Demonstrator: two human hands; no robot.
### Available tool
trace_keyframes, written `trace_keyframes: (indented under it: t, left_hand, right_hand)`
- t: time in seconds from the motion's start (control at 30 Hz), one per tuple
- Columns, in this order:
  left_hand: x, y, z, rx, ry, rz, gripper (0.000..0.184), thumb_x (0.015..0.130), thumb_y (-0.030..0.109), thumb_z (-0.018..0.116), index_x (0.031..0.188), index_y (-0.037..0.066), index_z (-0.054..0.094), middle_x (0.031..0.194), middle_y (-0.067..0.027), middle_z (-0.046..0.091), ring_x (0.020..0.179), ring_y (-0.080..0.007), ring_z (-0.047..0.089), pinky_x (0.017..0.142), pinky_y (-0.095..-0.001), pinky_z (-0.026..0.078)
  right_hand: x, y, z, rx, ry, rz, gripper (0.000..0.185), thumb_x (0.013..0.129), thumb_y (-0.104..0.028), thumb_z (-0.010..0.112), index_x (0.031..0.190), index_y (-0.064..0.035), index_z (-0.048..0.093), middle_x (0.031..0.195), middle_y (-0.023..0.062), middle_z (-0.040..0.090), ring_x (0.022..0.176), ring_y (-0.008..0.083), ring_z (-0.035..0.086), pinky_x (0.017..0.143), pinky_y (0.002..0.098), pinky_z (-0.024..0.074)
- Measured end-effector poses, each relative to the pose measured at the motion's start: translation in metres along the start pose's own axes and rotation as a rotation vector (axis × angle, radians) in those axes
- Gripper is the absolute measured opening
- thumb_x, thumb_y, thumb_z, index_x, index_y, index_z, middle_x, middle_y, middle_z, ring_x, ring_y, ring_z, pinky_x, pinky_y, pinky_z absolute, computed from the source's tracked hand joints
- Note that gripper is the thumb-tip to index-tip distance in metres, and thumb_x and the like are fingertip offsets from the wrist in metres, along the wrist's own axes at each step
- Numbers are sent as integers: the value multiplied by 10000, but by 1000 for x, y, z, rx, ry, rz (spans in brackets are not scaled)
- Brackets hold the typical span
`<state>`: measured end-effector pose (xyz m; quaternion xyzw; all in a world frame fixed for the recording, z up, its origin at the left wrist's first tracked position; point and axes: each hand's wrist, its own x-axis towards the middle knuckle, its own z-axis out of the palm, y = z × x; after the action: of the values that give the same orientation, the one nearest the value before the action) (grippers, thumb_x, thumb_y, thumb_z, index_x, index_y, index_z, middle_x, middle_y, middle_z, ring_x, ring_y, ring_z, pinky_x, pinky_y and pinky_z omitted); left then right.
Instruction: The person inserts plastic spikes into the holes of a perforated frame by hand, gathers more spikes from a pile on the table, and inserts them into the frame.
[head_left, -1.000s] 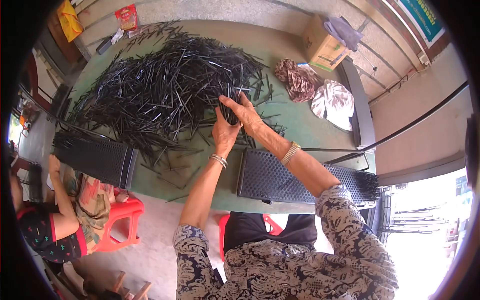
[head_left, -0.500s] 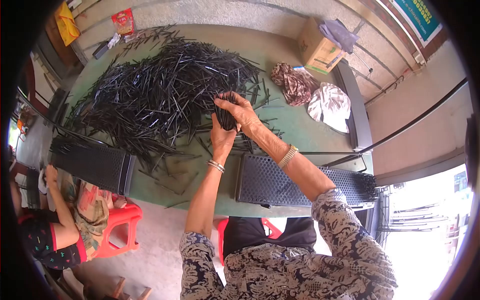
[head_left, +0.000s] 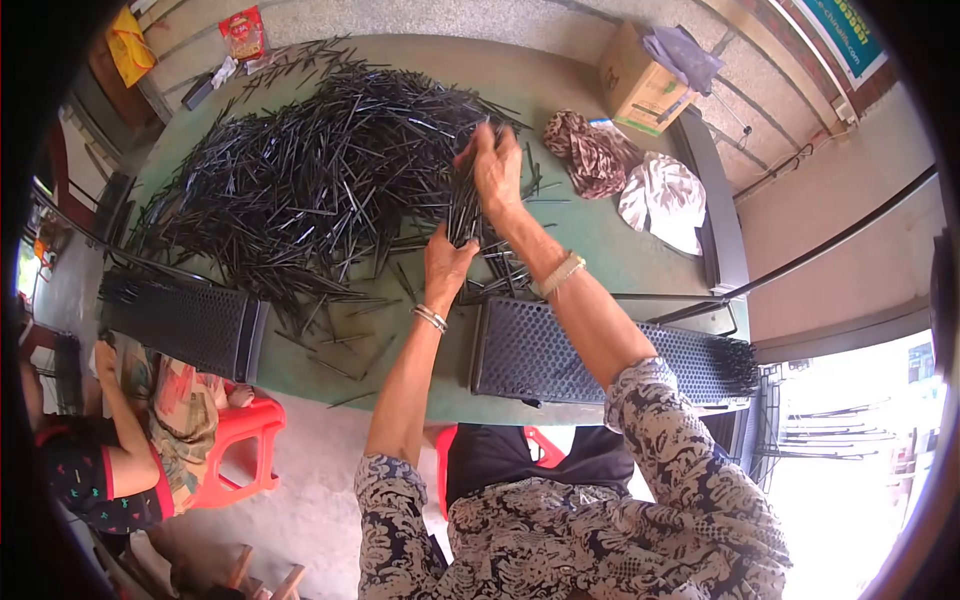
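Note:
A large heap of thin black sticks [head_left: 310, 170] covers the left and middle of the green table [head_left: 420, 370]. At the heap's right edge my left hand [head_left: 447, 262] is closed around the lower end of a bundle of black sticks [head_left: 463, 212], which stands roughly upright. My right hand [head_left: 495, 170] is higher up, at the bundle's top, its fingers curled and partly blurred; whether it grips any sticks is unclear. Below my right forearm lies a perforated black tray [head_left: 580, 355] with sticks standing in its right end.
Another perforated tray [head_left: 185, 320] lies at the left, near a seated person's arm [head_left: 125, 400] and a red stool [head_left: 245, 450]. A cardboard box [head_left: 645, 85], a brown patterned cloth [head_left: 590, 155] and a white cloth [head_left: 665, 200] sit at the back right. A black rail crosses the right side.
My right hand has moved up and away from my left hand, toward the top of the bundle. My left hand still holds the lower end. The seated person's arm has shifted slightly.

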<state>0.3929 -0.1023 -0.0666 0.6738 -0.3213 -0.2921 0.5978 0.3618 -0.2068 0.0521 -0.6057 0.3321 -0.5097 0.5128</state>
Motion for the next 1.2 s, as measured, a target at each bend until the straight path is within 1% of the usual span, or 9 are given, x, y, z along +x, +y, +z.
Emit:
trace_keyframes:
  t: [0.13, 0.2, 0.33, 0.63, 0.7, 0.83, 1.0, 1.13, 1.2]
  left_hand:
    - [-2, 8, -14, -76, -33, -67, 159, 733, 142, 683, 790, 2, 636, 653, -87, 631, 507, -151, 604, 484, -309, 471]
    - [-4, 32, -21, -516, 18, -260, 91, 777, 62, 674, 777, -15, 625, 656, -78, 630, 513, -170, 598, 496, -305, 485]
    - [16, 41, -47, -1098, -19, -370, 140, 858, 150, 652, 904, 28, 599, 909, -137, 682, 868, -287, 667, 799, -440, 562]
    - [15, 25, -33, -1169, 3, -402, 168, 844, 133, 691, 935, 5, 630, 767, -113, 666, 722, -243, 666, 679, -418, 574]
    - [12, 26, -26, -1121, 13, -350, 328, 846, 215, 720, 1063, -4, 607, 966, -85, 666, 875, -216, 654, 776, -353, 546]
    - [-4, 36, -14, -1008, 78, -189, 538, 816, 330, 759, 1226, 53, 547, 1173, -52, 601, 1043, -154, 592, 888, -309, 502]
    - [-6, 29, -28, -893, 13, -179, 435, 758, 115, 793, 1103, 51, 536, 898, -49, 615, 640, -157, 601, 488, -309, 503]
    - [-12, 34, -44, -314, 298, 166, 338, 786, 199, 755, 974, 27, 533, 796, -58, 561, 657, -177, 544, 613, -333, 477]
    - [-15, 4, -48, 75, 456, 302, 364, 817, 309, 703, 889, 8, 511, 791, -78, 545, 698, -228, 526, 706, -382, 461]
  right_hand:
    - [34, -19, -9, 161, 15, -41, 287, 965, -264, 447, 864, 3, 474, 567, 81, 525, 439, 175, 502, 445, 307, 443]
    - [44, -19, -9, 136, 129, -20, 294, 975, -274, 442, 867, -2, 475, 543, 58, 495, 426, 163, 477, 418, 289, 418]
    - [29, 12, -13, -167, 78, 3, 329, 959, -314, 476, 862, 0, 500, 532, 68, 504, 403, 163, 480, 393, 329, 388]
    - [-17, 36, 22, -192, -96, 163, 568, 880, -562, 592, 920, 3, 557, 585, 29, 492, 461, 113, 464, 406, 284, 378]
    - [-24, 34, 24, -365, -185, 78, 600, 885, -578, 571, 906, 20, 611, 716, 74, 593, 679, 157, 556, 646, 319, 470]
    - [-28, 39, 27, -71, -290, 345, 633, 930, -580, 472, 992, 24, 652, 912, 73, 638, 844, 176, 553, 801, 299, 447]
    - [-36, 10, 17, -116, -617, 474, 774, 917, -662, 404, 1129, 46, 633, 1009, 154, 661, 964, 205, 582, 908, 344, 443]
    - [-51, -17, 17, -279, -828, 0, 1186, 741, -600, 721, 1475, 67, 71, 1485, 309, 228, 1391, 370, 264, 1132, 404, 259]
    - [-80, -29, 17, -382, -749, -160, 1218, 710, -563, 765, 1467, 86, 65, 1471, 326, 244, 1392, 370, 261, 1137, 403, 248]
